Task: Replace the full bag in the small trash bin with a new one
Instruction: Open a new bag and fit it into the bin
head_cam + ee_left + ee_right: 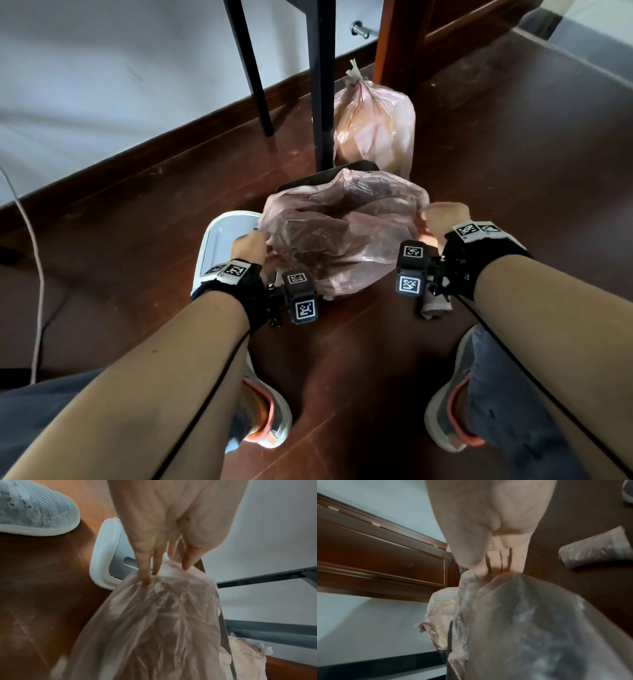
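Note:
A new translucent pink bag (pixel 342 236) is spread over the small dark bin, of which only the back rim (pixel 342 169) shows. My left hand (pixel 255 236) pinches the bag's left edge, fingertips (pixel 145 580) dug into the gathered plastic (pixel 154 628). On the opposite side, my right hand (pixel 428 219) grips the right edge, thumb and fingers (pixel 477 566) closed round bunched film (pixel 530 628). The full bag (pixel 373 133), tied at the top, stands on the floor just behind the bin.
The bin's white lid (pixel 219 240) lies on the brown floor left of the bin. A roll of bags (pixel 594 553) lies near my right wrist. Black table legs (pixel 322 85) stand behind the bin. My shoes (pixel 267 421) are close in front.

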Demonstrator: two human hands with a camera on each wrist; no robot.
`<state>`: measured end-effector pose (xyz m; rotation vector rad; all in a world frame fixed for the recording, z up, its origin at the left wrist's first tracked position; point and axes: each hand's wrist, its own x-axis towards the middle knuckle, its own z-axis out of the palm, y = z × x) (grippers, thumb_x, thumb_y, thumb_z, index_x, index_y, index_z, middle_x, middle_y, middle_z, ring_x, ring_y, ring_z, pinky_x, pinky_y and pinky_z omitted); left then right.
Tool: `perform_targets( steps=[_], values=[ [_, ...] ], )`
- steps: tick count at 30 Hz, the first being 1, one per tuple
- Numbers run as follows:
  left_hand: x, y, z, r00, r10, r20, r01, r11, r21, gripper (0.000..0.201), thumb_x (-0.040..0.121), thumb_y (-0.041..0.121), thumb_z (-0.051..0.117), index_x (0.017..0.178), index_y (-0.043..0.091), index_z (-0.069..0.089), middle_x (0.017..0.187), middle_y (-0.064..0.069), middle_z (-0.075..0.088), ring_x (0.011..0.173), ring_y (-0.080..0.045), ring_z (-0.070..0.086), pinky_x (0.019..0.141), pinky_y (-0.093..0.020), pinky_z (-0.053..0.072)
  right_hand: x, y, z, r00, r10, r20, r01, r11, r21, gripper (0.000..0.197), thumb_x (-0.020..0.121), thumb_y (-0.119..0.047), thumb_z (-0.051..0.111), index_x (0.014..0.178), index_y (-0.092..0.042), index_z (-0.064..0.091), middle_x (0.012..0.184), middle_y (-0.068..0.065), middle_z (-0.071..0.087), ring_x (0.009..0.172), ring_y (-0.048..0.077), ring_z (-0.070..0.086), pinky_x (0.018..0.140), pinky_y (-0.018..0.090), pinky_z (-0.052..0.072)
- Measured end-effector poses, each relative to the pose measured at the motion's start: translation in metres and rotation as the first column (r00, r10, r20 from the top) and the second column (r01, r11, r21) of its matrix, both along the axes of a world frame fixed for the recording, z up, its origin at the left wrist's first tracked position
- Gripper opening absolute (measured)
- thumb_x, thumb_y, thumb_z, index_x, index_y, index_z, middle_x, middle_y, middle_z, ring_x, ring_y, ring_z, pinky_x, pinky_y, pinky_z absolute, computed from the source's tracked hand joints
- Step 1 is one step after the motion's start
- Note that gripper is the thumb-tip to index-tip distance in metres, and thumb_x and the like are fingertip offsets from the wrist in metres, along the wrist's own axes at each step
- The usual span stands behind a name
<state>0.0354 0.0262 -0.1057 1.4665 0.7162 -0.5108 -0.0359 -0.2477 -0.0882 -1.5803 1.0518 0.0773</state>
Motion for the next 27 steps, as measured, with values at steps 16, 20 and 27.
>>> perform_targets(
  steps=[16,20,27],
  values=[
    [0.046,-0.025,0.043,0.634,-0.717,0.291,0.270,0.557,0.785,0.019,0.076,0.034,0.071,0.093,0.025,0.074,0.102,0.002,0.068,0.096,-0.014,0.061,0.082,-0.020,0.046,0.057,0.021,0.035,0.920,0.307,-0.242,-0.380,0.554,-0.740,0.042,0.091,-0.011,0.050,0.133,-0.009,0.047,0.133,0.018,0.043,0.109,0.044,0.056,0.093,0.044,0.046],
    [0.053,-0.033,0.038,0.562,-0.822,0.094,0.366,0.348,0.863,0.025,0.073,0.041,0.074,0.096,0.031,0.071,0.120,-0.005,0.051,0.114,-0.024,0.050,0.096,-0.035,0.048,0.074,0.026,0.033,0.862,0.457,-0.218,-0.445,0.479,-0.756,0.033,0.092,-0.013,0.056,0.125,-0.009,0.054,0.126,0.016,0.056,0.113,0.037,0.057,0.094,0.038,0.045],
    [0.058,-0.036,0.038,0.547,-0.833,-0.082,0.344,0.135,0.929,0.031,0.086,0.028,0.064,0.110,0.008,0.066,0.115,-0.014,0.061,0.102,-0.031,0.063,0.082,-0.036,0.054,0.082,0.025,0.022,0.881,0.399,-0.253,-0.446,0.525,-0.724,0.031,0.090,-0.015,0.062,0.117,-0.001,0.060,0.120,0.019,0.063,0.112,0.037,0.059,0.092,0.036,0.048]
  ],
)
